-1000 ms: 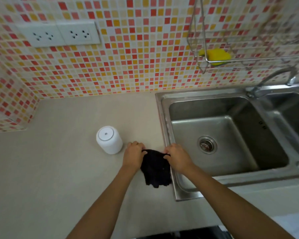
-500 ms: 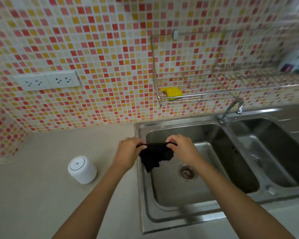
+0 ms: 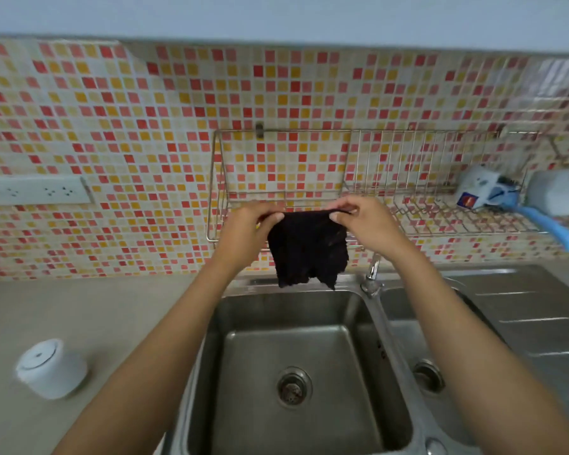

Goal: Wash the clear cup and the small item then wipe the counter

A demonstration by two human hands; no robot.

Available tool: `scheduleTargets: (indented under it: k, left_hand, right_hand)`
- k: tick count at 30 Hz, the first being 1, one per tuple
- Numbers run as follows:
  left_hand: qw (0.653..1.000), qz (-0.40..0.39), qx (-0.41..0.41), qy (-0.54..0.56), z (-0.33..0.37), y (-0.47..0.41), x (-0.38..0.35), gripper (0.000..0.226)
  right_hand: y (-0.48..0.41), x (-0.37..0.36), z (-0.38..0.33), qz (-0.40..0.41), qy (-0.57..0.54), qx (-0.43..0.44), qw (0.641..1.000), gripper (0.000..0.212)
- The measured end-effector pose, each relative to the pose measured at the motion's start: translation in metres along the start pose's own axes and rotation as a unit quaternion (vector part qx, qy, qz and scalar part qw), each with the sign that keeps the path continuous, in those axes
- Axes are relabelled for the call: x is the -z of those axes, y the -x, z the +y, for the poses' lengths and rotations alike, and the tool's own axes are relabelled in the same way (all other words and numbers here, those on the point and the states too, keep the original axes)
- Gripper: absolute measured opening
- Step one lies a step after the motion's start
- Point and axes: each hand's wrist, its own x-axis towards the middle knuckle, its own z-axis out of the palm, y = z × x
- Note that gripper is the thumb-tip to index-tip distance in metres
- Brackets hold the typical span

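Observation:
A black cloth (image 3: 309, 247) hangs spread out in the air in front of the wall rack (image 3: 276, 192). My left hand (image 3: 243, 231) pinches its top left corner and my right hand (image 3: 365, 224) pinches its top right corner. The cloth's lower edge dangles above the back rim of the steel sink (image 3: 309, 372). On the right part of the rack lie cups on their sides (image 3: 480, 188), one of them whitish (image 3: 554, 193). The beige counter (image 3: 96, 323) stretches to the left of the sink.
A white cylindrical container (image 3: 51, 369) stands on the counter at the left. A blue-handled brush (image 3: 546, 224) lies in the rack. The tap (image 3: 372, 274) rises between the two basins. A double wall socket (image 3: 33, 190) sits at the left on the tiled wall.
Both hands lifted the black cloth from the counter edge, over the sink, up to rack height. The view tilted upward; the yellow sponge is now hidden behind hands and cloth.

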Motion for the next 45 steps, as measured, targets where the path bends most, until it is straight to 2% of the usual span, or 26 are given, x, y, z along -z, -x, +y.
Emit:
scheduleTargets:
  k: [3,10,19,21,24,26,29,31,34,36,38,39,41,45]
  left_hand:
    - [1.000,0.006,0.022,-0.002,0.012,-0.040,-0.005,0.021]
    - [0.996,-0.043,0.073,0.002,-0.010,-0.093,-0.019,0.019]
    - [0.971,-0.155,0.164,-0.076,-0.049,-0.103,-0.049,0.022]
    - [0.957,-0.200,0.164,-0.129,-0.053,-0.102,-0.054,0.037]
    - [0.955,-0.203,0.127,-0.176,-0.049,-0.098,-0.057,0.056]
    - [0.952,-0.220,0.099,-0.189,-0.046,-0.093,-0.059,0.055]
    - [0.939,-0.260,0.090,-0.208,-0.045,-0.085,-0.064,0.046]
    - [0.938,-0.264,0.097,-0.201,-0.044,-0.084,-0.065,0.044]
    - [0.929,-0.276,0.099,-0.224,-0.036,-0.081,-0.062,0.039]
    - [0.940,-0.243,0.121,-0.209,-0.030,-0.076,-0.061,0.035]
    - [0.953,-0.188,0.135,-0.196,-0.026,-0.063,-0.060,0.044]
    - [0.950,-0.175,0.125,-0.225,-0.025,-0.054,-0.060,0.051]
    - [0.934,-0.176,0.112,-0.292,-0.021,-0.033,-0.058,0.062]
    - [0.915,-0.194,0.123,-0.332,-0.012,-0.001,-0.047,0.066]
  right_hand:
    - [-0.033,0.017,0.002,0.015,-0.027,0.008,1.000,0.014]
    - [-0.091,0.013,0.027,-0.020,-0.051,-0.036,0.998,0.010]
    - [-0.114,-0.031,0.072,-0.091,0.021,-0.065,0.993,0.018]
    - [-0.113,-0.038,0.079,-0.096,0.078,-0.050,0.991,0.031]
    - [-0.108,-0.040,0.076,-0.072,0.162,0.019,0.984,0.044]
    - [-0.102,-0.042,0.072,-0.099,0.170,0.042,0.980,0.045]
    - [-0.094,-0.046,0.066,-0.204,0.197,0.030,0.959,0.048]
    - [-0.094,-0.046,0.062,-0.220,0.204,0.014,0.954,0.048]
    - [-0.091,-0.044,0.055,-0.219,0.199,0.006,0.955,0.046]
    - [-0.085,-0.043,0.050,-0.217,0.204,-0.001,0.955,0.041]
    - [-0.078,-0.042,0.047,-0.183,0.217,-0.002,0.959,0.028]
    - [-0.073,-0.042,0.047,-0.153,0.219,0.002,0.964,0.028]
    - [-0.060,-0.044,0.048,-0.095,0.219,0.019,0.971,0.036]
    - [-0.028,-0.045,0.048,-0.051,0.298,0.073,0.950,0.046]
